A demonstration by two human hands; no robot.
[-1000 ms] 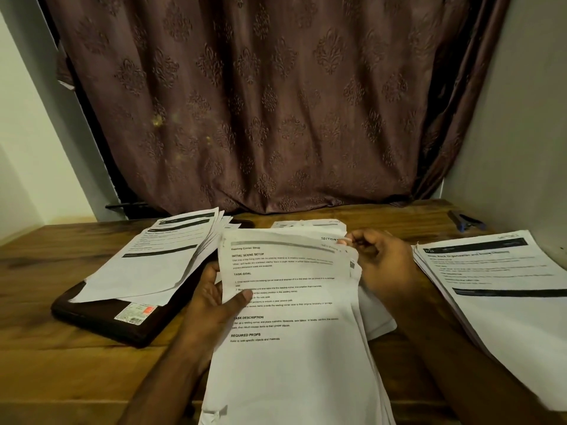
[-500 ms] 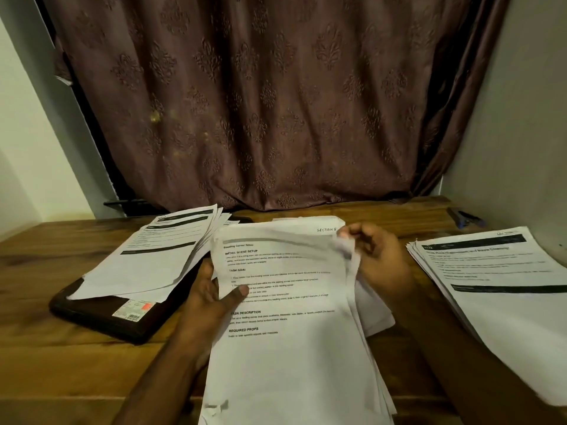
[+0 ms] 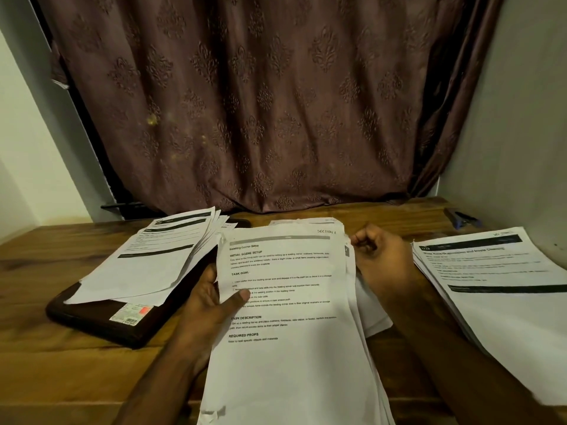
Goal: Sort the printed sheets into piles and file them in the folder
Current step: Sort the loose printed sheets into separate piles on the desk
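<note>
A stack of printed sheets (image 3: 291,357) lies in front of me, its top page headed "Section 1". My left hand (image 3: 211,305) grips the stack's left edge, thumb on top of the page. My right hand (image 3: 383,259) is at the stack's upper right corner, fingers curled and pinching the sheets' edges. One sorted pile (image 3: 159,256) rests on a dark folder (image 3: 101,320) at the left. Another sorted pile (image 3: 503,296) lies on the table at the right.
The wooden table (image 3: 61,363) meets a brown patterned curtain (image 3: 260,102) at the back and walls on both sides. A small dark stapler-like object (image 3: 461,218) sits at the back right corner.
The top sheet has flattened onto the stack. My right hand shifted slightly right along the upper corner. The left hand keeps its grip.
</note>
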